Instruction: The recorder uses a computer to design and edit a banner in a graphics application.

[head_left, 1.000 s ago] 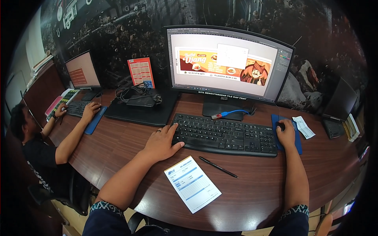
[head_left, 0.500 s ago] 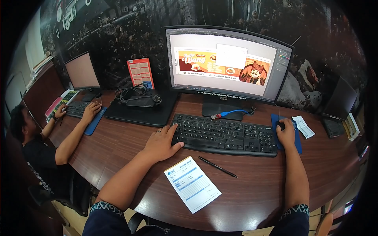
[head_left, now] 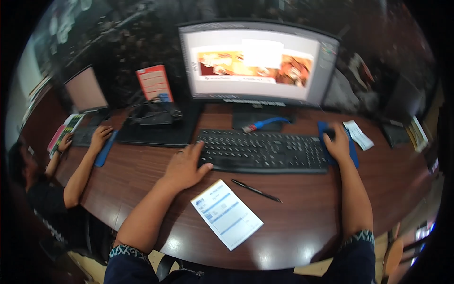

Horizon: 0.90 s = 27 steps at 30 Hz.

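Observation:
My left hand [head_left: 183,169] rests at the left end of a black keyboard [head_left: 265,154], fingers spread over its edge and thumb near the front corner. My right hand [head_left: 338,144] is curled over a dark computer mouse [head_left: 329,134], partly hidden by it, on a blue mouse pad [head_left: 353,155]. Behind the keyboard stands a wide monitor [head_left: 255,92] showing an orange banner design with a white dialog box over it. In front of the keyboard lie a black pen [head_left: 257,191] and a white-and-blue printed form pad [head_left: 227,215]. The picture is blurred.
A co-worker [head_left: 47,194] sits at left, hands at another keyboard and monitor [head_left: 86,92]. A flat black device [head_left: 156,137] carries a cable bundle, with a red calendar [head_left: 155,84] behind. A blue cable [head_left: 269,123], a paper slip [head_left: 359,136] and a dark screen [head_left: 406,104] are also there.
The whole view has shifted, with the desk items sitting slightly higher and further left. Both hands keep their places on the keyboard and mouse. The picture has become blurred.

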Each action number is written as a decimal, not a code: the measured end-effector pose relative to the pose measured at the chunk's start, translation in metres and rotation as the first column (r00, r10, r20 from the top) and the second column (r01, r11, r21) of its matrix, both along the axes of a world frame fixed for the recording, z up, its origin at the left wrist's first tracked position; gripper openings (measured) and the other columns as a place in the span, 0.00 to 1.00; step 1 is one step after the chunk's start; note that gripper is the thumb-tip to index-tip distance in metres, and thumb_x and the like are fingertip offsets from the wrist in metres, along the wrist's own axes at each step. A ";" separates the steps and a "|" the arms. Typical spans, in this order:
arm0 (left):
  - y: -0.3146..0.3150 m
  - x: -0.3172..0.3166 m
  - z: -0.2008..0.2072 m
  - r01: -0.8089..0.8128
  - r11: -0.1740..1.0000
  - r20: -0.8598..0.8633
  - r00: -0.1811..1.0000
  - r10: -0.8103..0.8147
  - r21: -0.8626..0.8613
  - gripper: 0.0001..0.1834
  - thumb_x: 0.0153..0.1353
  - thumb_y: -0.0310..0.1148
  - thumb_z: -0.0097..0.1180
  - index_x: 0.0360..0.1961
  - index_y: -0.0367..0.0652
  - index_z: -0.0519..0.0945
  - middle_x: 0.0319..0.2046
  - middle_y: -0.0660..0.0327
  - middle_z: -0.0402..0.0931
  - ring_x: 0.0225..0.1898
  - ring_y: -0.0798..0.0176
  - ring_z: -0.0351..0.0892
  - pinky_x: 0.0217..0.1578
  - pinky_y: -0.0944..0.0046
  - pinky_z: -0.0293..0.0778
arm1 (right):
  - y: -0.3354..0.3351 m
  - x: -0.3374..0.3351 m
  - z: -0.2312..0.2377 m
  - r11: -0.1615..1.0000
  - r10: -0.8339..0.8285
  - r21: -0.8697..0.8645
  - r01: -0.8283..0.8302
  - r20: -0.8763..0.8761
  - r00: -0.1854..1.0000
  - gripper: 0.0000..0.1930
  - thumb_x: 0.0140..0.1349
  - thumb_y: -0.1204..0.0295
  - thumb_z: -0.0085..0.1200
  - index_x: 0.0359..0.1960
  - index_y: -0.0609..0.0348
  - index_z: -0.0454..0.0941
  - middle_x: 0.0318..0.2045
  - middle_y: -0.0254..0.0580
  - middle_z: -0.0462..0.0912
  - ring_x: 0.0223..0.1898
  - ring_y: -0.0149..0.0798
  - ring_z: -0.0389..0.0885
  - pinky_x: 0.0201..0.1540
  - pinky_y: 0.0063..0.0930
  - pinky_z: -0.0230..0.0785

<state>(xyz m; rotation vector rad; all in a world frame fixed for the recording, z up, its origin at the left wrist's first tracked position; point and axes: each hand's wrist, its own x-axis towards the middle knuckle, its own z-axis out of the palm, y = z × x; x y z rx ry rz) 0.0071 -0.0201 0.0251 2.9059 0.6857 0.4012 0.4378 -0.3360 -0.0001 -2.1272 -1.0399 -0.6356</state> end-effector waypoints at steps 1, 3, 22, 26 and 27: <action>0.002 0.000 -0.002 0.004 1.000 0.030 1.000 -0.004 -0.005 0.43 0.65 0.55 0.58 0.71 0.36 0.62 0.63 0.40 0.70 0.61 0.36 0.73 0.61 0.44 0.69 | 0.005 -0.007 0.011 1.000 -0.003 0.005 0.003 0.032 0.999 0.13 0.56 0.71 0.61 0.42 0.60 0.80 0.48 0.53 0.82 0.53 0.58 0.79 0.56 0.46 0.71; 0.007 -0.011 0.000 0.023 1.000 0.083 0.996 -0.023 0.000 0.44 0.64 0.54 0.60 0.71 0.36 0.62 0.64 0.39 0.69 0.62 0.35 0.72 0.62 0.44 0.69 | 0.014 -0.025 0.037 0.983 0.184 0.001 -0.184 0.088 0.979 0.10 0.57 0.72 0.60 0.39 0.60 0.80 0.48 0.53 0.82 0.54 0.59 0.79 0.58 0.46 0.71; 0.001 -0.006 -0.002 -0.035 0.998 -0.051 0.998 0.037 0.053 0.43 0.67 0.55 0.55 0.73 0.38 0.60 0.65 0.37 0.68 0.62 0.34 0.73 0.61 0.44 0.71 | -0.026 -0.128 0.043 0.896 0.325 -0.308 -0.321 -0.040 0.945 0.05 0.60 0.76 0.55 0.34 0.59 0.83 0.56 0.51 0.80 0.63 0.57 0.73 0.65 0.50 0.62; 0.000 -0.007 0.001 -0.048 0.999 -0.073 0.996 0.049 0.020 0.43 0.67 0.56 0.54 0.74 0.39 0.59 0.65 0.40 0.68 0.62 0.36 0.73 0.61 0.44 0.70 | -0.028 -0.131 0.047 0.875 0.339 -0.360 -0.323 -0.020 0.940 0.05 0.59 0.74 0.56 0.34 0.59 0.83 0.56 0.51 0.80 0.64 0.58 0.72 0.66 0.50 0.61; 0.000 -0.007 0.001 -0.048 0.999 -0.071 0.996 0.050 0.023 0.43 0.67 0.56 0.54 0.74 0.39 0.59 0.65 0.40 0.68 0.62 0.36 0.73 0.61 0.44 0.70 | -0.028 -0.132 0.048 0.872 0.337 -0.377 -0.312 0.000 0.941 0.05 0.58 0.73 0.56 0.33 0.59 0.83 0.55 0.51 0.81 0.63 0.57 0.73 0.64 0.50 0.63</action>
